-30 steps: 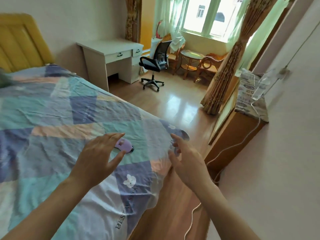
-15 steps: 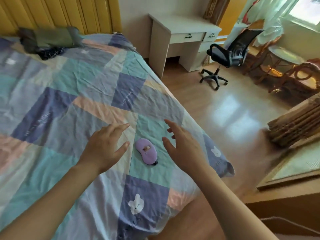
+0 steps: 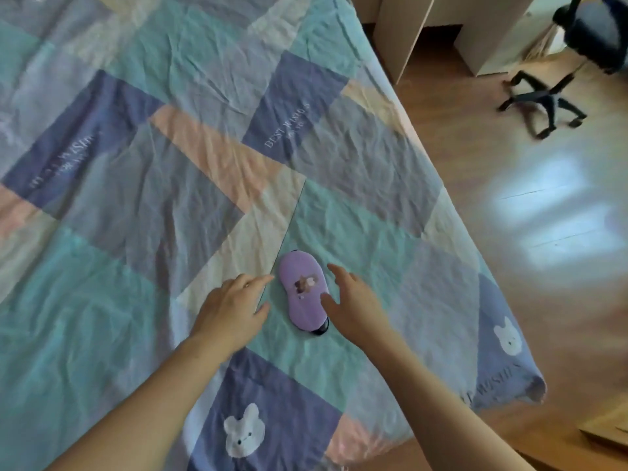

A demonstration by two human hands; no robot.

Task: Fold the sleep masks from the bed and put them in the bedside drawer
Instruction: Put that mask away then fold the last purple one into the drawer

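Observation:
A purple sleep mask (image 3: 303,291) with a small bear picture lies flat on the patchwork bedcover (image 3: 170,164), a dark strap end showing at its near end. My left hand (image 3: 234,305) hovers just left of it, fingers spread, holding nothing. On the mask's right side my right hand (image 3: 353,305) is open too, its thumb touching or nearly touching the mask's edge. The bedside drawer is not in view.
The bed's right edge and its hanging corner (image 3: 523,385) border a wooden floor (image 3: 509,266). A white desk (image 3: 441,32) stands at the top right, with a black office chair (image 3: 557,79) beside it. A wooden furniture corner (image 3: 608,433) shows at the lower right.
The view has swung left and down toward the bed. Both hands have closed in on the purple mask, one on each side, much nearer than before.

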